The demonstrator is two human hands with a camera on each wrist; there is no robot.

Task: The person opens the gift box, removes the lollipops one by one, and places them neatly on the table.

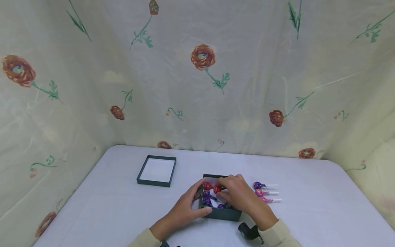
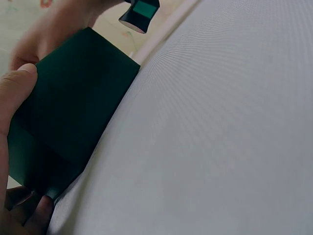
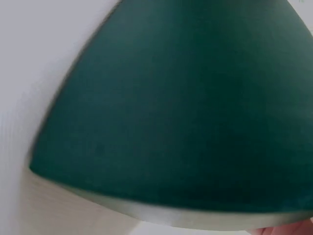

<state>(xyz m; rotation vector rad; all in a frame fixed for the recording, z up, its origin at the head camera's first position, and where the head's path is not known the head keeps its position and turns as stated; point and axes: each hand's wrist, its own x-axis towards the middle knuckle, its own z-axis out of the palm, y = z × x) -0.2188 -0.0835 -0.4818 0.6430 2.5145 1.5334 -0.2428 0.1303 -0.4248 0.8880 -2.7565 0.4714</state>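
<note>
A dark green box (image 1: 223,214) sits on the white table, with red and purple lollipops inside. My left hand (image 1: 200,199) grips its left side, thumb on the near wall and fingers along the far left edge. In the left wrist view the thumb (image 2: 14,88) presses on the box's dark wall (image 2: 73,122). My right hand (image 1: 223,191) reaches into the box from the right and pinches a red lollipop (image 1: 217,189) beside another red one (image 1: 207,186). The right wrist view shows only the blurred green box wall (image 3: 186,107).
The box's lid (image 1: 156,170) lies upturned to the back left. Three lollipops (image 1: 265,192), one purple and two pink, lie in a row right of the box. A flowered cloth (image 1: 197,68) closes off the back and sides.
</note>
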